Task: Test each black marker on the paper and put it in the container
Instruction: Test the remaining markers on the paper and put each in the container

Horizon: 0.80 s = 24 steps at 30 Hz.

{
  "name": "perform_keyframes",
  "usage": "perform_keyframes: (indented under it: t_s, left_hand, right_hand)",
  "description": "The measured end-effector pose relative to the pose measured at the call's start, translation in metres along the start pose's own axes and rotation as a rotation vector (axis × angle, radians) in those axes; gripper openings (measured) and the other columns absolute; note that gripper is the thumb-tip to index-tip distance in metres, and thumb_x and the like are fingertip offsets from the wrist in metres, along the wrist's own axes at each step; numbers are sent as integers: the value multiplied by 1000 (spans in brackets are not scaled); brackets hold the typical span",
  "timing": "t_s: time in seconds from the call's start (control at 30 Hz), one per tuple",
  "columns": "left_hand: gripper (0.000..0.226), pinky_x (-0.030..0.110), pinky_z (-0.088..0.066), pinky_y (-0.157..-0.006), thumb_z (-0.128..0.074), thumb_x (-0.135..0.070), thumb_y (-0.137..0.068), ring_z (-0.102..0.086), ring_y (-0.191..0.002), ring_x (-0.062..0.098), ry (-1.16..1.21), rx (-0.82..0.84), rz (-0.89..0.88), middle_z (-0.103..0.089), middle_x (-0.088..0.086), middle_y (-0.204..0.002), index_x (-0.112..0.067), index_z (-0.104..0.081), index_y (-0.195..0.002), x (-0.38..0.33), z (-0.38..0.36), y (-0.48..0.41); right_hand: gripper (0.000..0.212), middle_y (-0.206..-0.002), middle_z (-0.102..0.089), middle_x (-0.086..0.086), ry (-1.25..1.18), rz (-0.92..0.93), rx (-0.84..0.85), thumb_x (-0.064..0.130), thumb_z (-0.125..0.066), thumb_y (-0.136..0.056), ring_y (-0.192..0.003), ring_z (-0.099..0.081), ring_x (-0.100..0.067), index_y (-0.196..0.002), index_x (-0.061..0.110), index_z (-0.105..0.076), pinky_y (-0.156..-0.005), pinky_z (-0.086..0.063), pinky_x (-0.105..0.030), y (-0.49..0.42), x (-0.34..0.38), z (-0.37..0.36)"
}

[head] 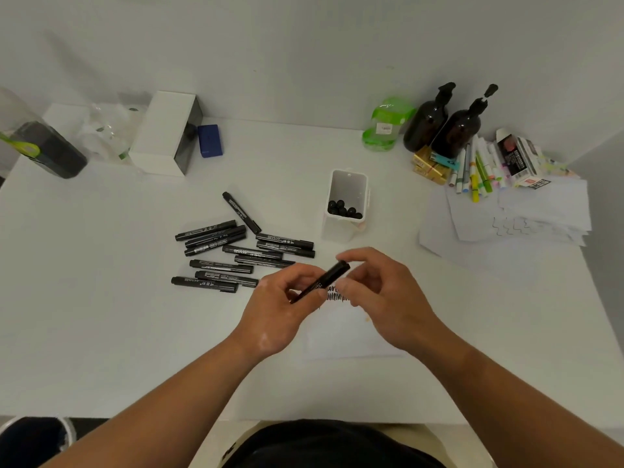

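I hold one black marker (326, 278) slanted above the white paper (351, 336). My left hand (280, 309) grips its lower barrel, and my right hand (381, 292) pinches its capped upper end between thumb and fingers. Black scribbles (336, 293) show on the paper just under the marker. Several more black markers (236, 251) lie in a loose pile on the table to the left. A white container (346, 228) stands behind my hands, with several black markers (342, 209) upright inside it.
A white box (162, 133) and a blue case (209, 140) sit at the back left, beside a dark speaker (50, 150). Two brown pump bottles (442, 126), a green bottle (385, 125), coloured pens (476, 170) and loose sheets (520, 214) fill the back right.
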<state>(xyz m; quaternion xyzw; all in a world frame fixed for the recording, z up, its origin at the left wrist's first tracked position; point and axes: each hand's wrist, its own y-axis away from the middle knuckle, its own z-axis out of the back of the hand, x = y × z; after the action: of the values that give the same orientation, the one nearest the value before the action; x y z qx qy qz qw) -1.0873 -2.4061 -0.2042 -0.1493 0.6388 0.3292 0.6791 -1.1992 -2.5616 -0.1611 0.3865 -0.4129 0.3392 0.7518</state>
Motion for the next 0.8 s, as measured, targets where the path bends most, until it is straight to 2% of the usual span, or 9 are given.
perform_keyframes:
  t_s: [0.07,0.17,0.23,0.3,0.4,0.5,0.57,0.67,0.8]
  left_hand:
    - [20,21,-54,-78,-73,-22,-90,-69,-91,12,-68,20,-34,-74,-13,-92,-39,-71,-101,3,-1,-2]
    - [16,20,-53,-81,-73,-29,-89,-68,-94,11,-115,52,-21,-74,-13,-94,-38,-71,-102,10,-1,-9]
    - [13,24,-52,-78,-74,-31,-88,-67,-89,10,-159,52,65,-72,-11,-87,-36,-71,-99,20,1,-16]
    - [8,20,-48,-73,-75,-28,-88,-67,-86,9,-189,-12,181,-71,-10,-83,-31,-72,-95,36,7,-20]
    - [7,19,-48,-76,-72,-24,-90,-68,-91,13,-157,-107,352,-73,-6,-92,-25,-73,-97,60,18,-19]
    - [5,25,-52,-73,-71,-24,-90,-69,-83,16,-114,-114,411,-74,-2,-88,-26,-72,-94,69,21,-18]
    - [5,26,-53,-71,-71,-23,-90,-70,-80,17,-83,-107,418,-74,0,-87,-26,-72,-94,70,21,-20]
    - [5,24,-52,-69,-69,-22,-91,-70,-76,13,-47,-110,428,-75,1,-89,-26,-72,-94,70,22,-23]
    - [6,21,-52,-66,-69,-22,-92,-70,-75,11,-47,-121,450,-75,0,-88,-26,-72,-95,73,25,-24]
  right_hand:
    - [22,-75,-69,5,151,40,6,53,-70,-82,-67,-63,-9,-101,44,-68,-59,-46,-13,-7,2,2]
    - [6,-67,-68,3,299,95,-22,40,-76,-88,-61,-61,-10,-88,35,-72,-56,-45,-14,-15,5,7]
    - [5,-65,-68,2,357,133,-63,31,-78,-87,-61,-60,-13,-85,31,-74,-60,-46,-19,-23,11,19]
    - [5,-67,-69,1,395,152,-132,30,-79,-86,-62,-60,-15,-84,32,-75,-65,-48,-24,-36,20,42]
    - [4,-70,-69,4,492,200,-246,31,-76,-89,-66,-61,-13,-90,34,-76,-66,-48,-24,-60,37,82]
    - [10,-71,-64,15,611,253,-315,30,-72,-92,-68,-61,-6,-101,28,-76,-68,-47,-19,-87,49,103]
    - [15,-73,-63,17,717,262,-308,32,-69,-94,-70,-61,-8,-106,25,-76,-75,-51,-26,-105,51,105]
    - [19,-92,-74,2,875,280,-249,32,-63,-96,-85,-66,-21,-110,25,-74,-80,-59,-39,-129,48,97]
    - [22,-105,-72,-1,1077,241,-96,34,-57,-98,-91,-65,-24,-113,31,-72,-74,-55,-36,-155,30,78]
